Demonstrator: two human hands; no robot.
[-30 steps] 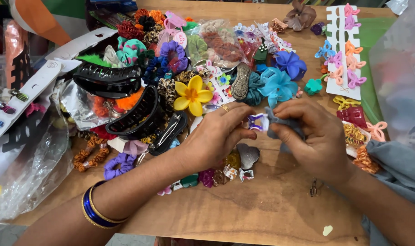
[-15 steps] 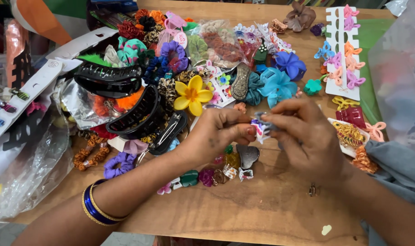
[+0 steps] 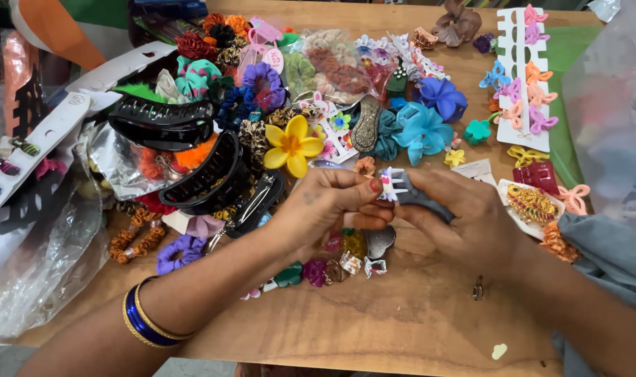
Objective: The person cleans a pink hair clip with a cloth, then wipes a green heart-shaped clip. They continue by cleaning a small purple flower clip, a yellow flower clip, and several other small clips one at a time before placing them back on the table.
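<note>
Wooden table [image 3: 416, 328], white clip card [image 3: 519, 77] far right; left hand [image 3: 328, 209] and right hand [image 3: 464, 216] both pinching a small white claw clip [image 3: 391, 185].

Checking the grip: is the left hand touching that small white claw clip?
Touching. The head view shows the left hand's fingertips pinching the small white claw clip, with no gap visible.

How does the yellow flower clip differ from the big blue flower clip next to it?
The yellow flower has smooth, glossy rounded petals and an orange centre; the blue flower has pointed, matte petals in one blue tone. The yellow flower lies left of the teal scrunchie, the blue flower right of it. Both lie face-up in the pile, beyond the hands, untouched.
</note>
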